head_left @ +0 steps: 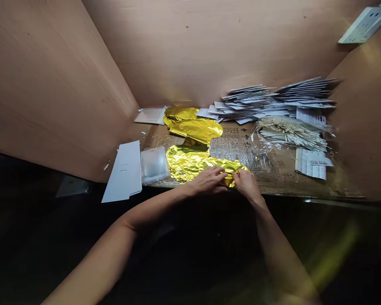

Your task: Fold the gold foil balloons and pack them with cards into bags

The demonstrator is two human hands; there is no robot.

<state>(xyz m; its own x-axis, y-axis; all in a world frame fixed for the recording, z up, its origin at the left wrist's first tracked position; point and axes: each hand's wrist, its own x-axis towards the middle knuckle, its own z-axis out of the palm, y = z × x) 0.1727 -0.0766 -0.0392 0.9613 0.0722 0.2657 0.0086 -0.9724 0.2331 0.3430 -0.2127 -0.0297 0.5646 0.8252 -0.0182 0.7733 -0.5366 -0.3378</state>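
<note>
A flat gold foil balloon (224, 164) lies at the front edge of the worktop, under both hands. My left hand (209, 180) is closed on its front part, with the fingers curled over the foil. My right hand (247, 184) pinches the foil's right part between thumb and fingers, close to my left hand. Just left of the hands, more shiny gold foil pieces (184, 159) lie in a pile. Behind them is a further stack of gold foil (198, 129) with rounded edges. The undersides of both hands' fingers are partly hidden.
White card sheets (123, 171) overhang the front left edge beside clear plastic sleeves (155, 163). Stacks of folded paper (250, 101) lean at the back right. A clear bag of thin white sticks (294, 133) and a printed leaflet (311, 163) lie right. Wooden panels enclose three sides.
</note>
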